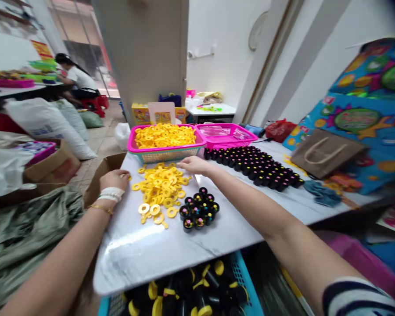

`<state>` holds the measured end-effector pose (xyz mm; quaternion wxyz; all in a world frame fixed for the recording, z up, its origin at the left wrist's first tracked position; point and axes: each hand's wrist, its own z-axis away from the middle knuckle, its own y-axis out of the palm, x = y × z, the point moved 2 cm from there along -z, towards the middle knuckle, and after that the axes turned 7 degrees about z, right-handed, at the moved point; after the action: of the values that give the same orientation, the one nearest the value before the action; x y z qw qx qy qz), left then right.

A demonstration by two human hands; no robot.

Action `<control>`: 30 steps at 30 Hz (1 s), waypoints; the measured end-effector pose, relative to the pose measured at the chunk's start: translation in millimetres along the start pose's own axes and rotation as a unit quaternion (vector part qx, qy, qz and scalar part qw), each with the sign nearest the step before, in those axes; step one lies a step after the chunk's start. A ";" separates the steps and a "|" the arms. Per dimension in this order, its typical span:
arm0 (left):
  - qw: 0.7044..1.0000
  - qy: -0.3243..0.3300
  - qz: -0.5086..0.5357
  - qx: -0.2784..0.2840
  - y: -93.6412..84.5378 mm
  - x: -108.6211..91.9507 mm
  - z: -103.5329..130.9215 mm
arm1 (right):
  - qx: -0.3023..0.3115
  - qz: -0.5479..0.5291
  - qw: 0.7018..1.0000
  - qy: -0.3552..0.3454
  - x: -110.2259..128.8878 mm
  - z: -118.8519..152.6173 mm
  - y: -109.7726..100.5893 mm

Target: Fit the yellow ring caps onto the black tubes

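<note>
Head view: a heap of yellow rings [163, 184] lies on the white table [145, 259]. At its left edge the left hand [114, 180] is loosely curled; at its far right edge the right hand [195, 165] is partly closed. Whether either grips a ring, I cannot tell. Black cups [200, 210] stand right of the heap.

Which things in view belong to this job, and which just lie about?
Likely the job:
yellow ring pieces by the left hand and right hand
black cylinders
blue basket of black-and-yellow pieces

Seemingly lying about:
paper bag
blue cloth
</note>
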<state>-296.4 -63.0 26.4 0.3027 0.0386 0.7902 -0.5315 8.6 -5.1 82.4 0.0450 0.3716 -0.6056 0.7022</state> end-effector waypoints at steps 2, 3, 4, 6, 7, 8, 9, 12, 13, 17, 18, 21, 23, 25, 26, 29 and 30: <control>1.000 0.005 0.001 -0.005 -5.0 1.6 4.4 | -0.012 0.002 1.000 -0.024 8.7 29.2 -15.4; 1.000 0.010 0.001 -0.005 -7.1 2.3 9.3 | -0.021 -0.001 0.999 -0.041 13.0 49.4 -23.2; 1.000 0.016 -0.001 -0.003 -9.0 2.9 16.1 | -0.032 -0.006 0.998 -0.056 16.3 72.9 -30.3; 0.999 0.031 -0.007 0.004 -12.3 4.0 33.8 | -0.082 -0.024 0.992 -0.094 16.8 126.4 -41.6; 0.999 0.040 -0.011 0.010 -13.5 4.5 43.4 | -0.115 -0.032 0.988 -0.098 11.9 154.2 -44.7; 0.999 0.050 -0.017 0.009 -14.8 4.9 52.7 | -0.138 -0.036 0.986 -0.087 3.3 181.5 -45.0; 0.998 0.058 -0.022 0.009 -16.3 5.2 61.3 | -0.148 -0.039 0.986 -0.066 -8.5 207.3 -42.2; 0.997 0.064 -0.032 0.007 -24.4 3.5 81.2 | -0.109 -0.049 0.993 -0.006 -49.6 274.3 -18.3; 0.998 0.063 -0.029 0.009 -28.8 1.2 87.0 | -0.110 -0.054 0.992 0.013 -61.0 293.1 -8.6; 0.998 0.056 0.002 0.007 -51.2 -20.4 124.7 | -0.134 -0.087 0.986 0.056 -68.6 347.2 20.4; 0.998 0.052 0.030 0.002 -56.7 -29.2 141.6 | -0.127 -0.106 0.985 0.054 -60.2 353.3 24.2; 0.962 0.037 0.271 0.005 -69.1 -63.4 213.4 | -0.064 -0.220 0.973 0.028 -22.4 351.1 33.1; 0.924 0.090 0.372 0.026 -73.1 -92.5 270.2 | 0.004 -0.372 0.928 0.023 1.9 338.5 43.6; 0.903 0.151 0.391 0.094 -70.5 -119.8 320.8 | 0.081 -0.538 0.839 0.022 20.3 326.6 59.9; 0.896 0.164 0.396 0.119 -67.6 -129.4 340.2 | 0.109 -0.599 0.793 0.025 26.4 322.7 68.9; 0.885 0.170 0.403 0.162 -58.4 -139.6 369.2 | 0.145 -0.688 0.709 0.054 33.1 319.8 91.0; 0.885 0.173 0.400 0.166 -56.4 -138.3 369.8 | 0.145 -0.705 0.692 0.065 32.1 320.4 95.1</control>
<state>-43.7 -370.5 51.2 0.3376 0.4921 0.6480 -0.4733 86.4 -325.7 20.0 0.5114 0.6448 -0.0526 0.5656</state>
